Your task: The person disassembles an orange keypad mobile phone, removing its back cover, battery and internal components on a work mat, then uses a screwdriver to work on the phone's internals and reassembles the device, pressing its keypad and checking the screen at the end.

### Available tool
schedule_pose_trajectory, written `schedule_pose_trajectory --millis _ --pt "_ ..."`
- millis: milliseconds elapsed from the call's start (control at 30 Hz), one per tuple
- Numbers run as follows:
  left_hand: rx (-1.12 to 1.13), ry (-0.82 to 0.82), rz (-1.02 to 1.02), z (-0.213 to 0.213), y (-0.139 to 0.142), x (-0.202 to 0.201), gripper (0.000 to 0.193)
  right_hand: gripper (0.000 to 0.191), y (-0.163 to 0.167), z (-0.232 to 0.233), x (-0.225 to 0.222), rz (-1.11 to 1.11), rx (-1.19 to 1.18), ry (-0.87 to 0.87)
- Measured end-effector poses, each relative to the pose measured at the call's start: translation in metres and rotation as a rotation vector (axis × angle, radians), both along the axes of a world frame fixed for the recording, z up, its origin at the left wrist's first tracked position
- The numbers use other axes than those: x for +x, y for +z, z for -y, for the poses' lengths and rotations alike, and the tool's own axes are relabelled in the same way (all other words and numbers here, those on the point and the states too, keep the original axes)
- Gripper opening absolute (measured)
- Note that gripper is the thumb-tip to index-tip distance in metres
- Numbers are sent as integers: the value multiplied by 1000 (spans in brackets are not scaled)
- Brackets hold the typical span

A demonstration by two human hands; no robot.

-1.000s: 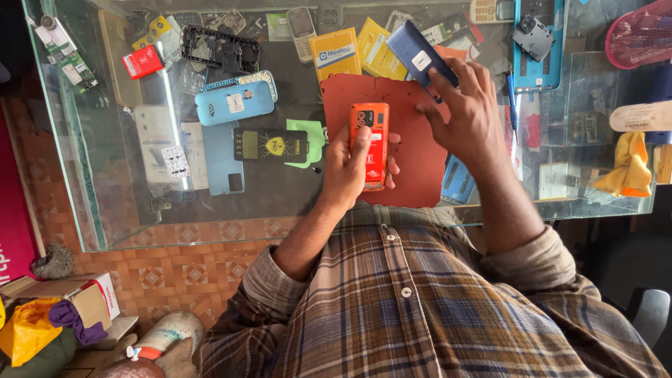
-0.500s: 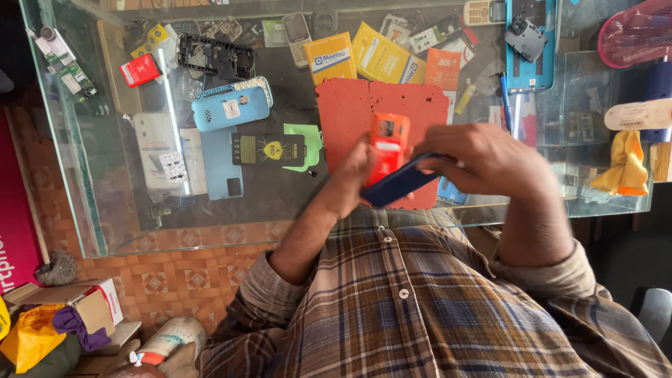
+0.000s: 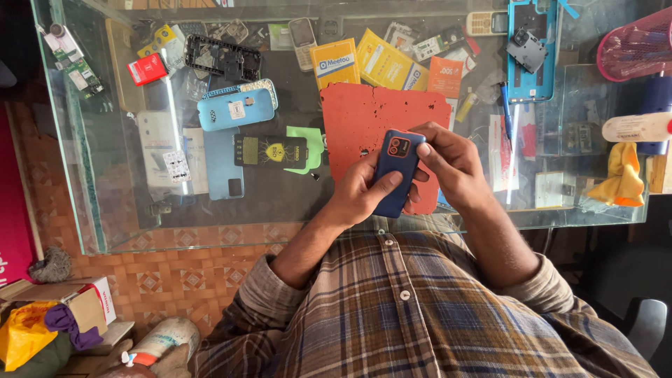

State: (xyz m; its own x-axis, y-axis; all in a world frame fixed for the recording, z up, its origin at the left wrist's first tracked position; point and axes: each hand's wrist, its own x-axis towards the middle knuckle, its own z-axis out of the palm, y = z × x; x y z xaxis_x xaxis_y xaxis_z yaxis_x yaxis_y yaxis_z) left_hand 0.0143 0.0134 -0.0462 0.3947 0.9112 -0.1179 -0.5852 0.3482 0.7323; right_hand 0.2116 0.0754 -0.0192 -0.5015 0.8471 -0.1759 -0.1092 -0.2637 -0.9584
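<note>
Both hands hold a small dark blue phone (image 3: 395, 170) back side up, its orange-rimmed camera block toward the far end. My left hand (image 3: 360, 192) wraps the phone from the left, thumb across its lower back. My right hand (image 3: 451, 162) pinches the phone's upper right edge with fingertips. The phone hovers over a red-orange work mat (image 3: 364, 115) lying on the glass counter (image 3: 280, 203). The orange face of the phone seen earlier is now hidden under the blue back.
On the glass lie a light blue phone (image 3: 234, 108), a black phone frame (image 3: 222, 56), yellow packets (image 3: 381, 63), a blue open phone back (image 3: 533, 49), a red mesh cup (image 3: 637, 49) and a yellow cloth (image 3: 616, 175). Boxes (image 3: 77, 308) sit on the tiled floor at left.
The right hand brought the dark blue back cover from the far mat down onto the orange phone in the left hand; the blue cover now sits over the phone, held by both hands.
</note>
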Motion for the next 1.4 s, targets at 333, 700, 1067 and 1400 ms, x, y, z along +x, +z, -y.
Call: schedule_pose_trajectory --millis 333,700,1067,1400 --pt "-107 -110 -131 15 0 11 35 31 -1 10 -10 -344 -101 148" --pt "148 -68 -750 7 33 10 37 26 -2 8 -20 -499 -52 128" --pt "151 -97 -832 6 48 4 22 33 6 11 -19 -523 -49 131" --pt "60 47 -92 5 46 -3 54 44 4 1 17 -310 -77 -28"
